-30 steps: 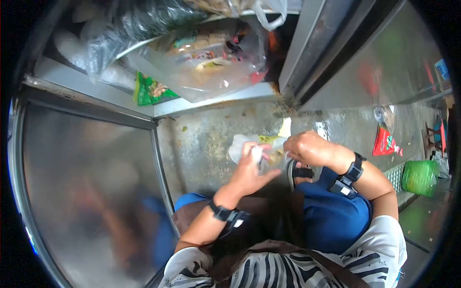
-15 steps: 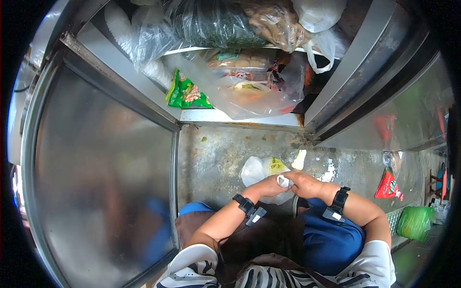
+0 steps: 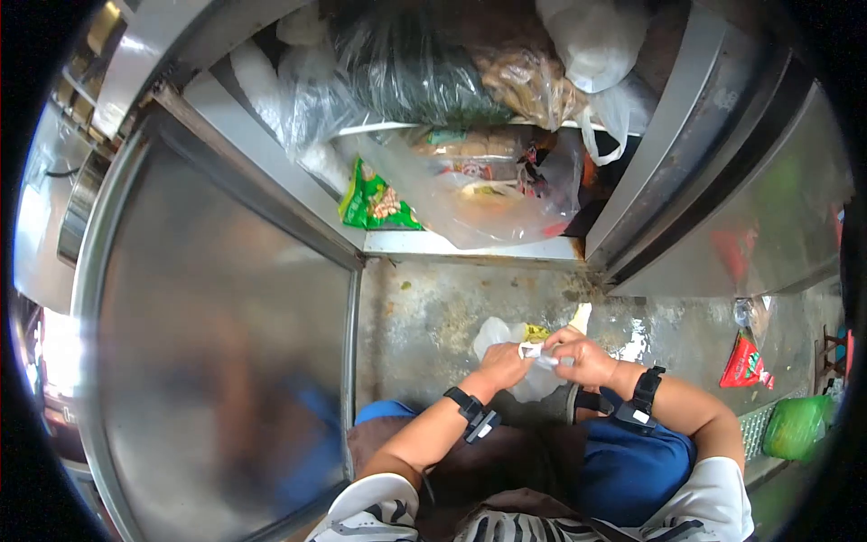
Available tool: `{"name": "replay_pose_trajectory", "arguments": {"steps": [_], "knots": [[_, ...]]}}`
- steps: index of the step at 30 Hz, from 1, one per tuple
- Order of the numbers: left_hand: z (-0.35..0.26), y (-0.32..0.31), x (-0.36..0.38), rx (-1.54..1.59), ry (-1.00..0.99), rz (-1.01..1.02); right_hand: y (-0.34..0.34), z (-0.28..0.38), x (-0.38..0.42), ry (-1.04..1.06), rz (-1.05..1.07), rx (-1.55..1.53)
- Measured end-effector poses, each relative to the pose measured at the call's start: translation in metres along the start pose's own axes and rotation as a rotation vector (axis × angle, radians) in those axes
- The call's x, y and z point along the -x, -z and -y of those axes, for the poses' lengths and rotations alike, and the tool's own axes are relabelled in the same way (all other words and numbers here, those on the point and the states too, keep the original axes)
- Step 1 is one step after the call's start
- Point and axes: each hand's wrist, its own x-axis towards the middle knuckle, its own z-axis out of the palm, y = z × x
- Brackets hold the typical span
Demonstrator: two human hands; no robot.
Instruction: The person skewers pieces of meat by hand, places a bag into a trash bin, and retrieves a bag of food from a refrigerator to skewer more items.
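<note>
My left hand (image 3: 504,366) is closed on the twisted white top of a translucent plastic bag (image 3: 493,334). Fingers of my right hand (image 3: 587,361) pinch the other end of that gathered plastic, a little to the right. A white loop shows between the two hands. The bag's body hangs low over the floor under my hands, and a yellow printed patch (image 3: 536,332) shows on it. Just beyond my right hand is a small pale yellow-white piece (image 3: 581,316). Each wrist wears a black strap with a small device.
Ahead stands an open steel cabinet, its shelf edge (image 3: 470,244) low, holding bagged food and a green packet (image 3: 375,200). A steel door (image 3: 226,316) stands at left, another panel (image 3: 741,226) at right. On the right lie a red packet (image 3: 742,359) and a green bag (image 3: 797,428).
My hands have drawn slightly apart, with the bag's white top stretched between them. My right hand has lifted its fingers into a pinch. The whole view has shifted, so the cabinet sits lower.
</note>
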Motion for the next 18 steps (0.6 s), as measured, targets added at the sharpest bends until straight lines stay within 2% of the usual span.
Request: {"name": "replay_pose_trajectory", "arguments": {"steps": [2, 3, 5, 6, 7, 8, 9, 10, 11, 12, 14, 16, 17, 18], "knots": [[0.0, 0.008, -0.005, 0.707, 0.258, 0.25, 0.004, 0.014, -0.003, 0.118, 0.097, 0.01], [0.001, 0.027, -0.004, 0.876, 0.368, 0.469, 0.002, 0.002, -0.004, 0.163, 0.128, 0.015], [0.006, 0.025, 0.003, 1.022, 0.292, 0.282, -0.01, -0.019, -0.006, -0.07, 0.11, -0.194], [0.019, 0.008, 0.004, 1.046, 0.306, 0.195, -0.015, -0.025, -0.009, -0.094, 0.084, -0.249], [0.023, 0.001, 0.006, 0.897, 0.317, 0.161, -0.022, -0.029, -0.016, -0.127, 0.047, -0.302], [0.02, 0.0, 0.008, 0.729, 0.215, 0.105, -0.033, -0.038, -0.018, -0.097, 0.01, -0.243], [0.032, -0.019, 0.008, 0.696, 0.119, 0.019, -0.038, -0.038, -0.019, -0.062, 0.008, -0.235], [0.026, -0.023, 0.007, 0.542, -0.005, -0.089, -0.04, -0.037, -0.022, -0.116, 0.109, -0.477], [0.016, -0.015, 0.007, 0.306, -0.19, -0.155, -0.029, -0.009, -0.032, -0.373, 0.224, -0.417], [0.007, -0.007, 0.008, 0.078, -0.367, -0.258, -0.059, -0.056, -0.041, -0.062, 0.24, -0.171], [-0.002, -0.005, 0.008, -0.007, -0.489, -0.334, -0.073, -0.076, -0.054, 0.001, 0.347, 0.201], [0.006, -0.013, 0.004, 0.012, -0.586, -0.392, -0.071, -0.071, -0.052, -0.255, 0.235, -0.239], [0.006, -0.02, 0.002, 0.01, -0.641, -0.445, -0.061, -0.069, -0.05, -0.27, 0.219, -0.22], [0.008, -0.026, 0.0, 0.03, -0.662, -0.451, -0.054, -0.064, -0.051, -0.366, 0.352, -0.407]]}}
